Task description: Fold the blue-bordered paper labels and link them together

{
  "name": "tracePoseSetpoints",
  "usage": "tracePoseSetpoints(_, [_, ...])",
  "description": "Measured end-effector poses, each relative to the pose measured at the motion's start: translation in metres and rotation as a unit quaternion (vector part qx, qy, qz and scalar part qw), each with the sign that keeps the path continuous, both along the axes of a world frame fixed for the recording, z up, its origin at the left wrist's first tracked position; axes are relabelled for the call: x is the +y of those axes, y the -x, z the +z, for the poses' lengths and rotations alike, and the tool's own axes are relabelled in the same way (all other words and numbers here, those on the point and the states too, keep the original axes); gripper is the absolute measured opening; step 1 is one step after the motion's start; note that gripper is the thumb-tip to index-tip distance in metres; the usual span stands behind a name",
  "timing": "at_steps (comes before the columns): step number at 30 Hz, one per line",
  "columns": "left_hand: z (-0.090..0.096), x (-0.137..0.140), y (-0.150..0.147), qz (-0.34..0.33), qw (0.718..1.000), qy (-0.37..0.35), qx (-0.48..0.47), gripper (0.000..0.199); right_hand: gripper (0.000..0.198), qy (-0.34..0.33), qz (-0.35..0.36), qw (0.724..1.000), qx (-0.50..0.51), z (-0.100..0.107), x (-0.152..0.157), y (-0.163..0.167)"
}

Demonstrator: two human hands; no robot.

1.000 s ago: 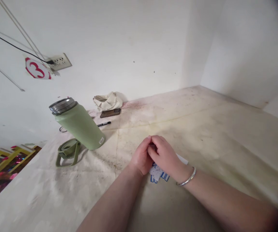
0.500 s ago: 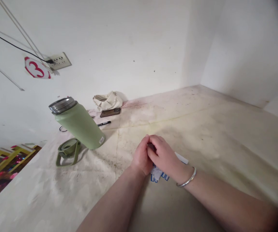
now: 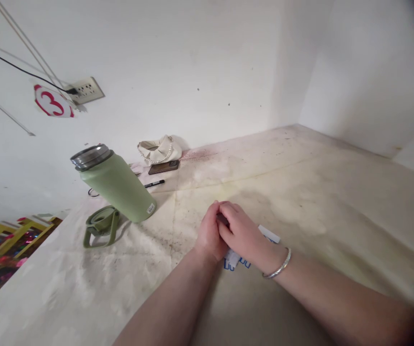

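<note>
My left hand [image 3: 210, 234] and my right hand [image 3: 242, 228] are closed together, cupped palm to palm above the table. The gap between the thumbs shows only darkness, so whatever is inside, if anything, is hidden. A silver bangle [image 3: 282, 265] circles the right wrist. Underneath lie small blue loop shapes [image 3: 245, 262] like paper clips and a crumpled whitish scrap [image 3: 232, 258], partly covered by the hands. Beyond the right hand a flat white piece [image 3: 270, 234] with a blue mark sticks out.
A green bottle [image 3: 120, 185] without its lid stands left, its green handled lid [image 3: 102, 221] beside it. Behind are a black pen [image 3: 154, 183], a phone [image 3: 164, 167] and a cream bag [image 3: 160, 150]. A wall socket [image 3: 88, 90] with a plugged cable is at upper left.
The clasped hands have shifted very slightly left, and the gap between the thumbs looks smaller. The objects on the table have stayed in place.
</note>
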State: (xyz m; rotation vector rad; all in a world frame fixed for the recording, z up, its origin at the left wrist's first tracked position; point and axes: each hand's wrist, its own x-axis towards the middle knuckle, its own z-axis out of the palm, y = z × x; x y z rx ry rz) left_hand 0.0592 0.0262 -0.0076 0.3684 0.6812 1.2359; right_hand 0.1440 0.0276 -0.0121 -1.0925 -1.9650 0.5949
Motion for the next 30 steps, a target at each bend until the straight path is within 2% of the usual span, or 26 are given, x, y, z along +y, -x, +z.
tracePoseSetpoints(10, [0.0023,0.0008,0.0005,0.020,0.999,0.026,0.029,0.022,0.019,0.006,0.003,1.000,-0.006,0.0010,-0.0014,0.0000])
tracePoseSetpoints(30, [0.0042,0.0002,0.0008,0.015,0.997,0.049,0.053,0.024,0.019,0.023,0.006,1.000,-0.012,-0.0018,-0.0006,-0.0007])
